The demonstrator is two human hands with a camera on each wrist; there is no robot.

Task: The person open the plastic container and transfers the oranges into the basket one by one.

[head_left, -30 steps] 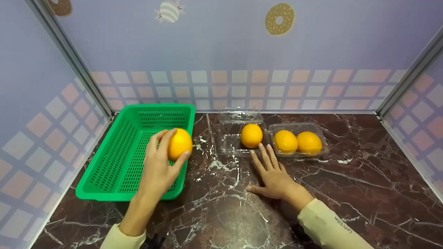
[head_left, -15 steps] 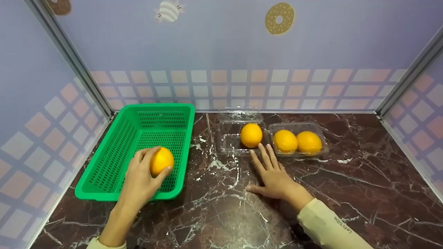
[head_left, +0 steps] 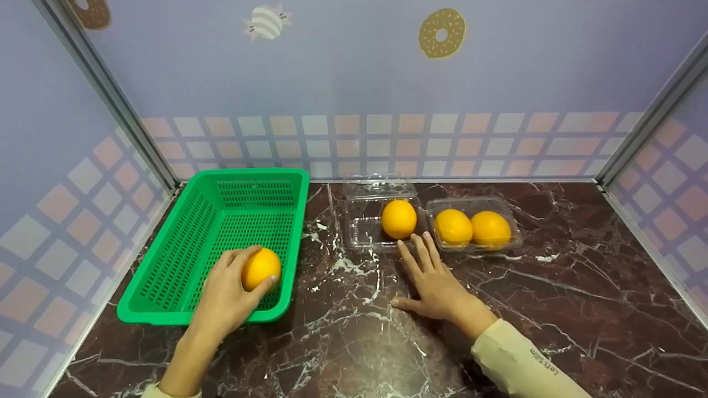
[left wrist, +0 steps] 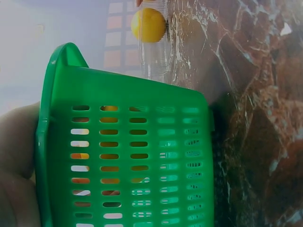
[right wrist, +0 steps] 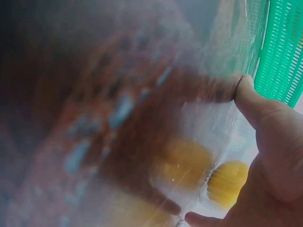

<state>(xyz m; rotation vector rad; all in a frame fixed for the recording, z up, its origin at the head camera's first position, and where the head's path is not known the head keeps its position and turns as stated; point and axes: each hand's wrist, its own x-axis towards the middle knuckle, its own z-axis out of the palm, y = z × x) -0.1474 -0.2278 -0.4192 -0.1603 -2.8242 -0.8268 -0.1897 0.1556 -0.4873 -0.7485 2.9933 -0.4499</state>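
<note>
My left hand (head_left: 225,287) grips an orange (head_left: 262,269) low inside the front right part of the green basket (head_left: 297,221), thumb on its near side and fingers over its far side. In the left wrist view the basket wall (left wrist: 128,90) hides most of that hold. My right hand (head_left: 434,287) lies flat on the table with its fingers spread. Its fingertips are right at the front edge of an open clear plastic box (head_left: 362,226). One orange (head_left: 399,219) sits in the right half of that box.
A second clear box (head_left: 503,205) stands to the right, with two oranges (head_left: 453,227) side by side in it. The open box's lid (head_left: 379,187) leans back by the rear wall (head_left: 354,132). Dark marbled table (head_left: 343,337) runs across the front.
My left hand has carried the orange left and down into the basket, from over its right rim. The right hand has stayed in place.
</note>
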